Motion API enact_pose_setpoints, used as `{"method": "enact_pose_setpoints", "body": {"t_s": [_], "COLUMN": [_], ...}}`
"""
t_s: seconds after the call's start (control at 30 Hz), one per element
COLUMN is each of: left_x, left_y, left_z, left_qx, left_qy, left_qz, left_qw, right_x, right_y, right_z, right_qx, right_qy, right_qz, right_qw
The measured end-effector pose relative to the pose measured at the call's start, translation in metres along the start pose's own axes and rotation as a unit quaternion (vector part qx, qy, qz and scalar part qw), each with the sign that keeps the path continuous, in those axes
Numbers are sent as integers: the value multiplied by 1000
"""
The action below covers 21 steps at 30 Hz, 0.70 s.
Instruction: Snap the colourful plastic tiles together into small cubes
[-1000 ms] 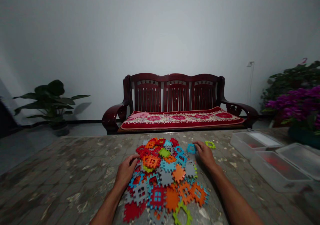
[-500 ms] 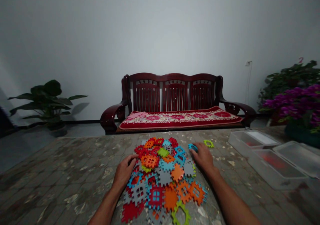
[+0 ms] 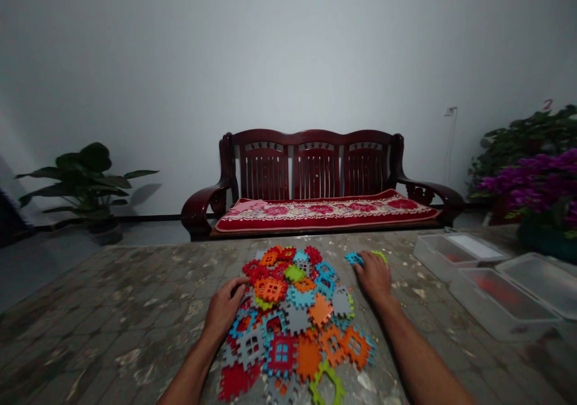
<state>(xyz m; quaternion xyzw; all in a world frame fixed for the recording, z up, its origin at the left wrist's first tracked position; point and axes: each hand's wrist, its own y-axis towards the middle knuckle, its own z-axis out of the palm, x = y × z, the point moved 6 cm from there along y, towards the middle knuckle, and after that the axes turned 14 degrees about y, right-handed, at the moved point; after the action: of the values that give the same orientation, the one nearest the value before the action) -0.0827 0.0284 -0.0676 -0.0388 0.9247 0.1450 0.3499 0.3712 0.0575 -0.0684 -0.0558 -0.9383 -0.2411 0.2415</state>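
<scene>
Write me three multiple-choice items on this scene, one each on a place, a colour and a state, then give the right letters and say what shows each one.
1. Where is the blue tile by the right hand?
A. Inside a clear plastic box
B. Just off the far right edge of the tile pile
C. On the floor

2. What colour is the seat cushion on the wooden bench?
A. Red with pink flowers
B. Plain green
C. Plain white

3. How is the left hand placed?
A. Raised high above the table
B. Inside a box
C. Resting at the pile's left edge

1: B, the tile lies at the right hand's fingers, beside the pile.
2: A, pink blooms show on the red cushion.
3: C, the hand's fingers lie on the tiles at that edge.
</scene>
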Motion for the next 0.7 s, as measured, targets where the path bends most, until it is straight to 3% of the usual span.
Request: {"method": "enact_pose_setpoints", "body": {"t_s": [0.13, 0.53, 0.7], "left_x": [1, -2, -1], "left_y": [0, -1, 0], "left_z": [0, -1, -1], "left_qx": [1, 1, -3], "left_qy": [3, -2, 1], "left_qz": [-2, -5, -6], "left_qw": [1000, 1000, 1000], "right_x": [-16, -52, -42], "right_y": [-2, -2, -2], "right_z": [-5, -17, -16], "right_qx": [0, 8, -27], "right_qy": [-31, -35, -17], "right_qz": [47, 57, -9], "right_qw": [998, 998, 999]}}
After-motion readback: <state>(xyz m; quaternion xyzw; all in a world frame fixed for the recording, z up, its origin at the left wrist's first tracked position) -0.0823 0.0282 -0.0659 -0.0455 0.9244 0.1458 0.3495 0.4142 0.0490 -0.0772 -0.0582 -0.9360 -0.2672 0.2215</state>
